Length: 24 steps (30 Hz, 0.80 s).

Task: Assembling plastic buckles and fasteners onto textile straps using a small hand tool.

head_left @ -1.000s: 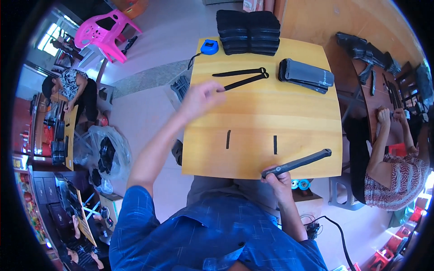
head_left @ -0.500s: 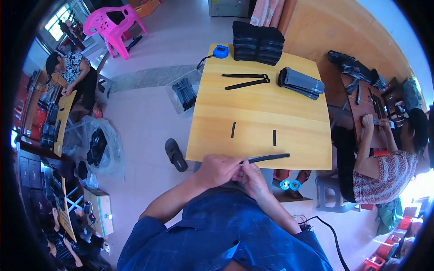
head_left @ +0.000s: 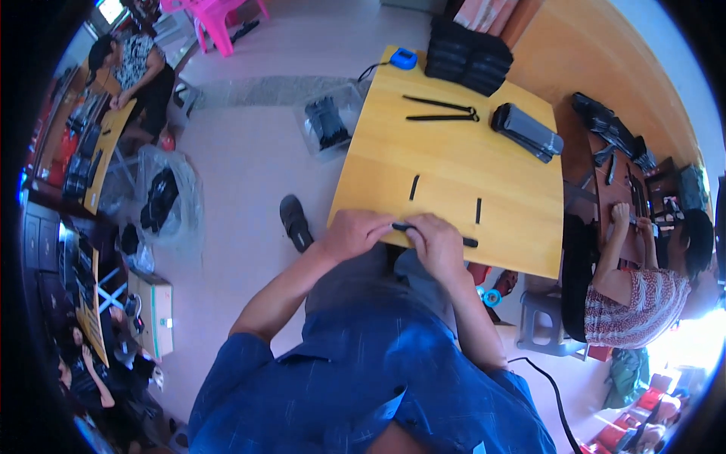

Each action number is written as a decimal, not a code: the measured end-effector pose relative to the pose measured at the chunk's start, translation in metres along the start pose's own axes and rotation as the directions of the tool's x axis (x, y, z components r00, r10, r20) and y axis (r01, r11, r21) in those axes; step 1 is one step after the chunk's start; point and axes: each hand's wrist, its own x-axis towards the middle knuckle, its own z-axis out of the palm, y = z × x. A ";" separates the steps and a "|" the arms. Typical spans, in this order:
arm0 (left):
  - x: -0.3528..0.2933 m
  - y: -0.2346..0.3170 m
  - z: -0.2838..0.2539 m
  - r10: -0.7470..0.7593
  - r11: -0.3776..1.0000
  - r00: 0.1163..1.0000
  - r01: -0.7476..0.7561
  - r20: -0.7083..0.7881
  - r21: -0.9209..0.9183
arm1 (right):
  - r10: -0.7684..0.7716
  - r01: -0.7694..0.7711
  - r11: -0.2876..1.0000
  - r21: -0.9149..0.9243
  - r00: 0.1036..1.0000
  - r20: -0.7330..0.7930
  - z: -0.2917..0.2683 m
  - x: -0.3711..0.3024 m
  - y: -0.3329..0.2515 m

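Both my hands are at the near edge of the yellow table (head_left: pixel 522 181), closed on one black strap (head_left: pixel 470 242). My left hand (head_left: pixel 354 234) pinches near its left end, where a small pale bit shows at the fingertips. Thumb and fingers of my right hand (head_left: pixel 439 244) grip it just beside, and the far end sticks out past that hand. Beyond them, two short black strips (head_left: pixel 478 211) lie apart on the tabletop. Farther back are two longer black straps (head_left: pixel 442 117) with looped ends, meeting at the right.
A grey-black packet stack (head_left: pixel 528 132) lies at right, a black bundle (head_left: pixel 469 60) and a blue tape-measure-like device (head_left: pixel 404 58) at the back. A clear bin (head_left: pixel 352 102) and a dark slipper (head_left: pixel 293 219) are on the left floor. A co-worker (head_left: pixel 635 303) sits at right.
My right hand has shifted up and over the strap, now covering its middle. My left hand has moved slightly up with it. The whole view has shifted a little.
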 end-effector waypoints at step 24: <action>-0.027 0.040 0.018 -0.373 0.919 0.927 0.364 -0.039 -0.150 | 0.108 -0.099 0.989 0.112 0.991 -0.078 0.023 -0.009 -0.007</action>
